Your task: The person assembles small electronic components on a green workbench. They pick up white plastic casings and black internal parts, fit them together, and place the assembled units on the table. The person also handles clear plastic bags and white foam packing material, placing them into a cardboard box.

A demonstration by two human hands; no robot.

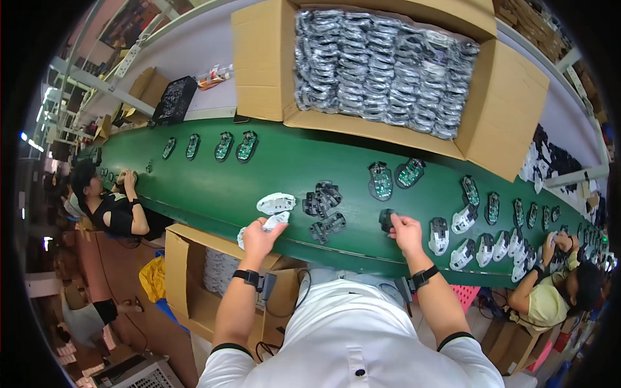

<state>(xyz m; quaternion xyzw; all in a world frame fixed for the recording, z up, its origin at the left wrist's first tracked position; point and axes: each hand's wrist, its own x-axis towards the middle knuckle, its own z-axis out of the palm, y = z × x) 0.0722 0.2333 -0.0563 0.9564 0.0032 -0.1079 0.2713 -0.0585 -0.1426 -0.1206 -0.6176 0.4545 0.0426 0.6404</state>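
My left hand (260,238) is closed on a white mouse shell (279,220), held low over the green belt. Just beyond it lies another white mouse shell (275,203), and a further white piece (241,238) shows partly behind the hand. My right hand (406,234) pinches a small black plastic part (386,220) at the belt's near side. Between the hands sits a loose heap of black plastic parts (322,199), with more black parts (328,227) nearer me. Beyond my right hand are two black mouse bases with green circuit boards (380,181).
The green conveyor belt (349,246) runs across in front of me. At its far side stands an open carton (381,126) of bagged parts. White and black mouse assemblies (438,235) crowd the right. Co-workers sit at left (123,207) and right (550,291). An open box (184,271) stands below left.
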